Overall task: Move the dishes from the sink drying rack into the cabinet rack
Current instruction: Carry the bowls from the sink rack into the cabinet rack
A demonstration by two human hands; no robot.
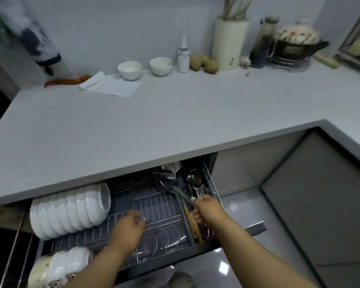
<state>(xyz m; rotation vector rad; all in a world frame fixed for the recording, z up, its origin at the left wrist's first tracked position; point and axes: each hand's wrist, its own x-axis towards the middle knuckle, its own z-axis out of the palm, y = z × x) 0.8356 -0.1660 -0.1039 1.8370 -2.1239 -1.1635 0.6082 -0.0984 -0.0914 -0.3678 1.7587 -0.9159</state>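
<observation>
At our right hand (206, 208), fingers curl round a utensil handle (182, 196) over the cutlery compartment (200, 190) of the cabinet rack (154, 206). Left hand (129, 227): fingers loosely bent, holding nothing, above bare plate wires. Left of those fingers: white bowls (71, 210), racked; a second row (67, 265) nearer us. Beyond, on the worktop (175, 121): two bowls (129, 69). Sink rack unseen; we judge much already stowed, remainder unknown.

Pull-out cabinet rack (154, 206), access: we find bare wire at its centre, open from above. At nine o'clock a row of white bowls (71, 208) blocks it; at seven, a second bowl stack (60, 265). At twelve the countertop (133, 132) overhangs a ladle (166, 179). At three, the cutlery compartment (197, 190) is crowded.
</observation>
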